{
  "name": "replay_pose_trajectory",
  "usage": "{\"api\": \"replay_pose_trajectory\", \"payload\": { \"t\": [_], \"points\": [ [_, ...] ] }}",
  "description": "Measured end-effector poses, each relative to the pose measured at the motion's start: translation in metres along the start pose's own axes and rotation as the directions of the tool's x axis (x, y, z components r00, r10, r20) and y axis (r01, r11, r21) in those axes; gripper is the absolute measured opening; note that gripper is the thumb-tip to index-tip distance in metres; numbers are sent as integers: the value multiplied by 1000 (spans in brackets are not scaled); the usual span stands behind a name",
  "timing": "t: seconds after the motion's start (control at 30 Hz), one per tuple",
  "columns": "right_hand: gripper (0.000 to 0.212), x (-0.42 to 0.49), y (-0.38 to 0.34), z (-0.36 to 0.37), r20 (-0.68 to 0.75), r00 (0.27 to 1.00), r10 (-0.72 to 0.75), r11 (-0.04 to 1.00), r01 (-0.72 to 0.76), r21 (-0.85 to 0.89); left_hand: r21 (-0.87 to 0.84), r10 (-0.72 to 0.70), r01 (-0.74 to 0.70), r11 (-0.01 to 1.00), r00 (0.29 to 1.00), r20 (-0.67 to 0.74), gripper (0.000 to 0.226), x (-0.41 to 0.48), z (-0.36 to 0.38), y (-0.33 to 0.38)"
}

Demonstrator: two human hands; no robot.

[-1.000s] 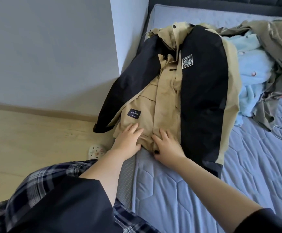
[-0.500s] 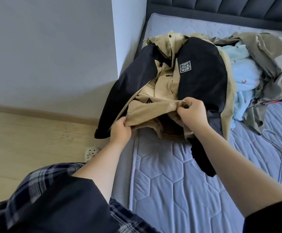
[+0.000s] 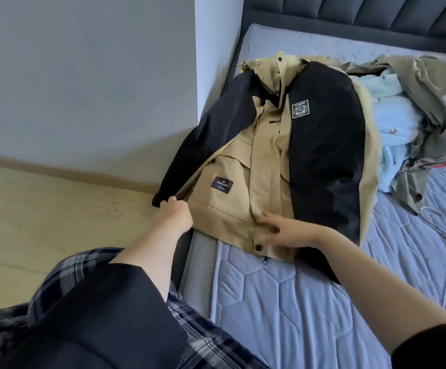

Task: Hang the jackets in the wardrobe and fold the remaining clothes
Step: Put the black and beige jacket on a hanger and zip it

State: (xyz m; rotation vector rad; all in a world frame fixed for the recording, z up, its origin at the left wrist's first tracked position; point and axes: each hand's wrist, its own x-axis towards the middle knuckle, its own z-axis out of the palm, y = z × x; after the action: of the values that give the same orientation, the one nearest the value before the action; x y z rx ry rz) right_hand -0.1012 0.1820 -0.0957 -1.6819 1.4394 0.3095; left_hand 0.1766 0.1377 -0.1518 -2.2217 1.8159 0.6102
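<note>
The left hand [image 3: 176, 212] grips the black cuff of the tan-and-black jacket [image 3: 275, 166] spread on the mattress [image 3: 309, 310]. Just right of it, the right hand [image 3: 283, 231] presses flat on the jacket's hem.

1. A plain pale grey wall [image 3: 83, 75] is seen at left, ending in a corner beside the bed.
2. A light wooden floor [image 3: 43, 222] lies below it.
3. A quilted blue-grey mattress [image 3: 309, 315] is backed by a dark padded headboard [image 3: 376, 14].

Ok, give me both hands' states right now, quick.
Left hand: grips the cuff of the jacket's black sleeve.
Right hand: open, fingers flat on the jacket hem by the snap.
</note>
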Motion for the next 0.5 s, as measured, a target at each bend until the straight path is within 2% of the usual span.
{"api": "replay_pose_trajectory", "payload": {
  "t": [0.03,0.07,0.1,0.17,0.2,0.27,0.3,0.33,0.4,0.47,0.5],
  "points": [
    [60,3,5,1,-175,985,2,988,26,153,-30,84,-87,996,994,-76,53,-4,0,4],
    [49,6,10,1,-358,933,41,973,45,227,-70,177,-191,979,970,-169,54,-9,-1,10],
    [45,10,16,-1,-481,872,90,977,16,211,-81,274,-303,950,927,-255,53,-14,-2,18],
    [50,13,34,-10,-592,776,220,975,-187,118,-26,452,-490,871,823,-343,52,-26,-1,38],
    [57,11,47,-17,-653,698,292,950,-290,114,6,526,-557,831,782,-334,55,-32,1,49],
    [66,2,76,-35,-786,467,406,877,-442,191,52,636,-643,764,737,-232,63,-39,6,68],
    [65,-3,88,-42,-803,381,457,837,-491,243,83,681,-678,730,712,-170,70,-41,8,76],
    [64,-5,97,-45,-788,357,502,807,-521,279,95,714,-707,700,691,-114,79,-43,11,84],
    [64,-1,103,-39,-717,453,530,822,-482,303,84,739,-737,670,673,11,98,-46,17,97],
    [81,6,103,-23,-655,554,514,857,-349,378,162,735,-742,650,669,112,113,-46,23,104],
    [92,8,101,-16,-628,567,534,841,-280,463,222,728,-739,636,670,144,118,-46,25,104]
  ]
}}
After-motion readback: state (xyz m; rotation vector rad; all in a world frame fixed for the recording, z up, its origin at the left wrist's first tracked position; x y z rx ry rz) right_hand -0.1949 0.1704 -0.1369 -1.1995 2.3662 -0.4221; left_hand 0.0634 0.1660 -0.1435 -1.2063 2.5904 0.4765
